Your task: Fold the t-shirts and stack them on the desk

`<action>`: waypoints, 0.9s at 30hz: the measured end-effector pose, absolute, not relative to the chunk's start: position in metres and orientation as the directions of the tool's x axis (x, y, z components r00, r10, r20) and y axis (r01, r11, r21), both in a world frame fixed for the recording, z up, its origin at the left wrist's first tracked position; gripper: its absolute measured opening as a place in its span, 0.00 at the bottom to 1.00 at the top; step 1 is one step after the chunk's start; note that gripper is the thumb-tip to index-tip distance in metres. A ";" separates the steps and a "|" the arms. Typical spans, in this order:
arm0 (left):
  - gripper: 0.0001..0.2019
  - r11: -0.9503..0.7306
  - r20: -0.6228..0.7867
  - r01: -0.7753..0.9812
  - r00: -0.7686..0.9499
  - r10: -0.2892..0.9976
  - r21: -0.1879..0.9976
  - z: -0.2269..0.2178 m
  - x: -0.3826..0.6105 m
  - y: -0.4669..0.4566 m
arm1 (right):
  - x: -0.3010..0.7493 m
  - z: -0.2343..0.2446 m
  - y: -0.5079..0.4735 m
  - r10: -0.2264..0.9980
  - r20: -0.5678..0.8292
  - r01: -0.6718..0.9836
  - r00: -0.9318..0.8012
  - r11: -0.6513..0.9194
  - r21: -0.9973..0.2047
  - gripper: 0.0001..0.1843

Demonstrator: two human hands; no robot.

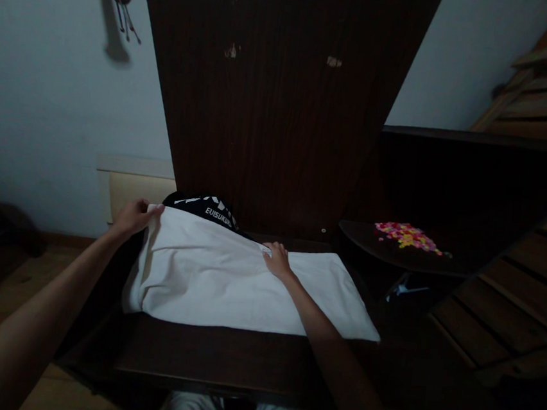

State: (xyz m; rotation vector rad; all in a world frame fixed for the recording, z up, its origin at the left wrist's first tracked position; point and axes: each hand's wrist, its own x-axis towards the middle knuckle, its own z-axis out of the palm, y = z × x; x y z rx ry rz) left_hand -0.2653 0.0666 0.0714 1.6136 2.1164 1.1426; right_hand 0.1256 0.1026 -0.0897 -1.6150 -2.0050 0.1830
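Cloth [217,290] lies on the counter [215,357] at both hands, long axis running left to right. I find left hand [134,216] with thumb and fingers closed on its far left corner; right hand [276,260] appears to pinch the far edge near mid-length. Neither is nearer. Black lettered piece [205,208] shows just beyond; whether joined, I cannot tell. Room dim; coloured bits [403,235] on right-side shelf [360,236].

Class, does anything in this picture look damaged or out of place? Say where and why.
Yes: the dark wooden panel behind the white cloth has two pale patches, where its surface looks chipped or peeled. To the right, small pink and yellow pieces lie loose on the curved shelf, perhaps spilled.
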 end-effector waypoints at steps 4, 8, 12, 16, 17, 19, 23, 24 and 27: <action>0.28 0.062 0.087 0.385 -0.356 0.930 0.921 0.070 -0.264 0.062 | 0.128 -0.092 0.109 0.917 0.368 0.831 -0.152 0.320 -0.455 0.06; 0.28 0.095 0.008 0.374 -0.265 0.964 0.922 0.072 -0.267 0.053 | 0.131 -0.095 0.115 0.908 0.401 0.679 -0.125 0.372 -0.632 0.08; 0.24 0.050 0.105 0.447 -0.316 0.943 0.893 0.071 -0.271 0.050 | 0.134 -0.097 0.119 0.893 0.449 0.558 -0.036 0.391 -0.732 0.13; 0.20 0.036 0.254 0.624 -0.370 0.893 0.781 0.067 -0.270 0.052 | 0.134 -0.098 0.121 0.887 0.461 0.564 0.011 0.376 -0.735 0.14; 0.20 0.046 0.282 0.668 -0.374 0.883 0.743 0.067 -0.268 0.052 | 0.133 -0.097 0.121 0.887 0.462 0.578 0.010 0.372 -0.726 0.14; 0.20 0.091 0.319 0.754 -0.381 0.868 0.651 0.068 -0.263 0.051 | 0.132 -0.096 0.120 0.890 0.456 0.620 0.001 0.357 -0.699 0.14; 0.24 0.115 0.379 0.809 -0.389 0.840 0.577 0.067 -0.251 0.040 | 0.130 -0.092 0.116 0.908 0.419 0.724 -0.022 0.303 -0.620 0.13; 0.26 0.089 0.420 0.810 -0.390 0.819 0.579 0.066 -0.248 0.035 | 0.129 -0.091 0.115 0.913 0.408 0.745 -0.027 0.291 -0.600 0.13; 0.26 0.033 0.591 0.853 -0.388 0.707 0.521 0.053 -0.241 0.010 | 0.127 -0.089 0.112 0.921 0.387 0.790 -0.045 0.270 -0.551 0.13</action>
